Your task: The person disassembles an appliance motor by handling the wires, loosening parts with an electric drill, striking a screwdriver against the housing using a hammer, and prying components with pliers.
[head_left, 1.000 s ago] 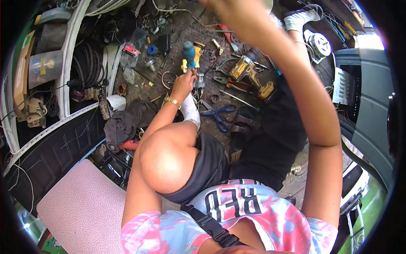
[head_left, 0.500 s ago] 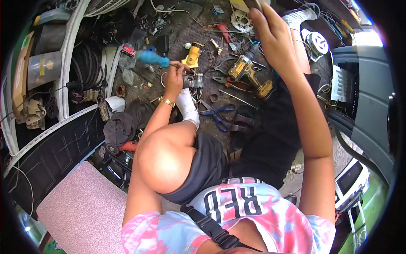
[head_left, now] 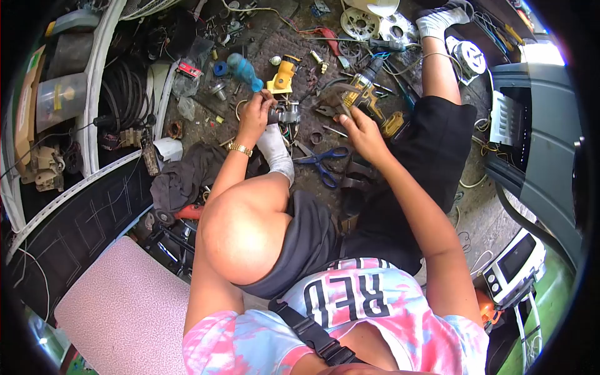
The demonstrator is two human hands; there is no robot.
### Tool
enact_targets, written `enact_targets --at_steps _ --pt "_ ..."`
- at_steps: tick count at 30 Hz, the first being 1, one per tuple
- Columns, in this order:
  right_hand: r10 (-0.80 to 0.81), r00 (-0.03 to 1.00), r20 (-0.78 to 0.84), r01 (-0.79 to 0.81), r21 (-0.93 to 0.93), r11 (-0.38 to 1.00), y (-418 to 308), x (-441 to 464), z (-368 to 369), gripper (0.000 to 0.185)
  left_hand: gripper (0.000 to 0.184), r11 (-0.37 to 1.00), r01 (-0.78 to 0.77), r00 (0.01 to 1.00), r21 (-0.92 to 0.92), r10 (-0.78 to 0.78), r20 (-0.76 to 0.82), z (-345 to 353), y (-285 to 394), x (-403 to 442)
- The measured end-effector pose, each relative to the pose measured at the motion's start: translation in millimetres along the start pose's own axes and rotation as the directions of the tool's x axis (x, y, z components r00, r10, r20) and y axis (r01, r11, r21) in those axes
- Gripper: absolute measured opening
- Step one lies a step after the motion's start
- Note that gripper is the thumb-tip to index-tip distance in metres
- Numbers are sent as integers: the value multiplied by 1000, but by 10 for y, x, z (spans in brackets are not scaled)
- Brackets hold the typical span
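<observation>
My left hand (head_left: 254,117), with a gold-coloured watch band at the wrist, pinches the shaft of a blue-handled screwdriver (head_left: 242,70). The handle tilts up and away from me. Its tip is hidden by my fingers, beside a grey metal motor part (head_left: 288,113) with wires, close to my white-socked foot. Closed around a brownish-grey metal tool (head_left: 337,100), my right hand (head_left: 365,134) is to the right of that part. Motion smears the tool, so its kind is unclear. A yellow tool housing (head_left: 285,74) stands just beyond the motor part.
A yellow-black cordless drill (head_left: 369,103) lies partly behind the blurred tool. Blue-handled scissors (head_left: 323,165) rest near my foot. Pulleys (head_left: 360,25), wires and loose hardware cover the far floor. A pink padded seat (head_left: 125,306) is at left, a grey-blue cabinet (head_left: 550,150) at right.
My right hand has swung down and toward the middle from high at the upper right, bringing the metal tool. The screwdriver's handle has tipped more upright; my left hand stays by the motor part.
</observation>
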State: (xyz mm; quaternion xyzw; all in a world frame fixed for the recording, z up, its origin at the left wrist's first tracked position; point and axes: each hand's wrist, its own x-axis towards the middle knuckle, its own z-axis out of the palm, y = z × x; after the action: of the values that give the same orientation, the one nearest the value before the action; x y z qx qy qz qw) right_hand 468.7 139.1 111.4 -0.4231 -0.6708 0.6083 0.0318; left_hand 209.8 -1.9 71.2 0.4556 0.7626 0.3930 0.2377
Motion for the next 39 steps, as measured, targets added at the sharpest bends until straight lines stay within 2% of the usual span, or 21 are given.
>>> enact_targets --at_steps 2,3,4,6,7,10,12,15,17,21,24,28,30,31,33,39 --pt "-19 999 -30 15 -138 990 28 65 -76 32 7 1000 -4 1000 4 4 8 57 -93 -4" --pt "-39 998 -45 29 -206 978 42 59 -91 32 8 985 70 997 -158 -73 -10 70 -110 -9" --pt "9 1000 -9 -10 -171 985 133 48 -54 33 8 939 140 988 -315 -153 -16 80 -128 -18" --pt "89 996 15 -86 -156 984 279 -33 59 33 8 918 164 982 -361 -186 -27 93 -144 -65" --pt "74 997 4 -72 -120 990 313 -79 104 32 8 896 181 976 -405 -215 -40 95 -142 -92" --pt "53 998 -24 -53 -19 998 427 -112 219 32 7 896 256 959 -363 -282 -20 81 -76 -135" --pt "62 998 6 -61 -100 993 405 -120 188 33 6 890 288 950 -354 -312 -11 81 -37 -142" --pt "16 1000 -25 -18 -79 997 341 -120 175 32 9 924 212 973 -318 -228 -17 79 -88 -162" --pt "8 999 -39 -10 -63 998 313 -112 176 32 14 954 99 989 -283 -125 -74 154 -195 -177" --pt "21 998 -67 -22 -21 1000 292 -137 190 31 15 963 99 989 -250 -124 -86 299 -217 -193" --pt "29 997 -78 -30 -23 999 304 -144 171 29 10 997 -16 994 -75 8 -106 375 -290 -202" --pt "35 996 -80 -39 -47 998 260 -144 125 27 8 996 -4 991 -93 -8 -131 403 -326 -219" --pt "67 995 -67 -67 7 998 202 -143 106 27 5 999 -39 995 35 42 -94 385 -321 -215" --pt "68 995 -67 -67 9 998 221 -139 122 27 5 999 -39 995 36 42 -92 371 -326 -215" --pt "9 993 -121 -12 -20 1000 248 -128 151 27 10 964 -115 993 240 120 -7 336 -309 -202" --pt "28 993 -112 -29 -4 1000 216 -156 125 27 8 961 -100 994 258 106 -8 342 -228 -208"
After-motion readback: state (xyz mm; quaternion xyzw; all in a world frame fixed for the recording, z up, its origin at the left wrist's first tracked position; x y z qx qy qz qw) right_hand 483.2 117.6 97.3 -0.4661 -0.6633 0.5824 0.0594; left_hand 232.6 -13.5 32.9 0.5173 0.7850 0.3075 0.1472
